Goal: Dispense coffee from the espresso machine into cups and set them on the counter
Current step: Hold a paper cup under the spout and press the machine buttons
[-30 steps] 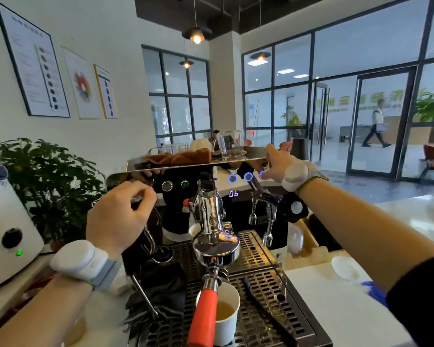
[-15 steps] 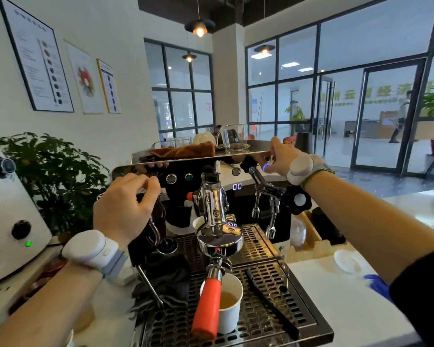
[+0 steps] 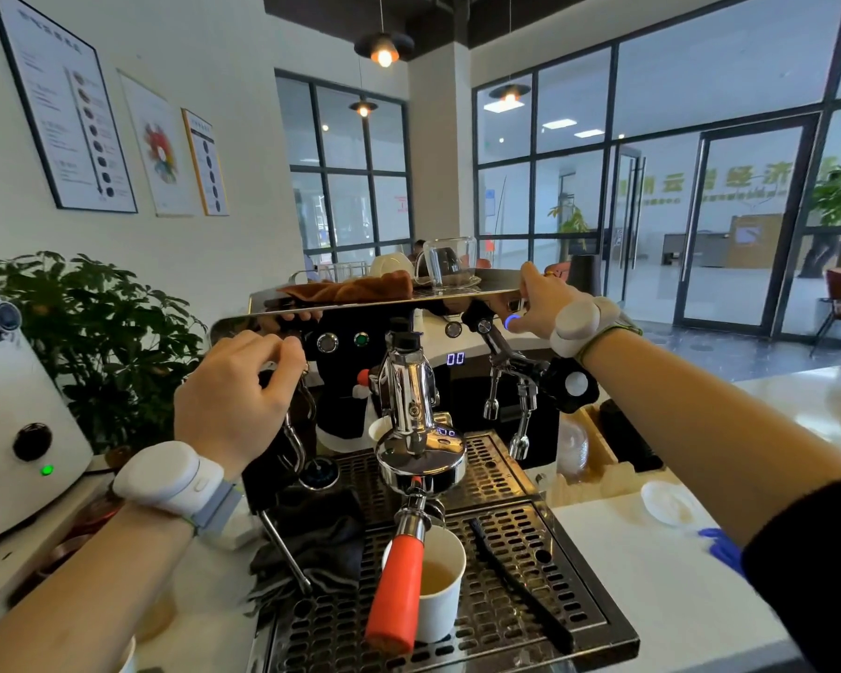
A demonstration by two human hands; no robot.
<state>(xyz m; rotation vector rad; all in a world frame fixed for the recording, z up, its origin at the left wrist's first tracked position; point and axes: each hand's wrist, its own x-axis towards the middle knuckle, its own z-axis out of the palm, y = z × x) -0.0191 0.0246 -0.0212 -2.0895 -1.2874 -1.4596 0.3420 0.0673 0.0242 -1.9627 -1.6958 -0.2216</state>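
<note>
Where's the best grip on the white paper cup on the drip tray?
Take the white paper cup by its right side wall, below the rim, coming in from the right. The orange-handled portafilter runs down along its left side and overhangs the mouth, so a top or left approach is blocked. The cup holds liquid: probably keep it upright and slide it out before lifting.

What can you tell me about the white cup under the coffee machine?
The white cup looks like paper, with plain sides and an open top. It stands upright on the metal drip tray, partly filled with pale brownish liquid. The orange portafilter handle crosses in front of its left side. Neither hand touches it.
</note>
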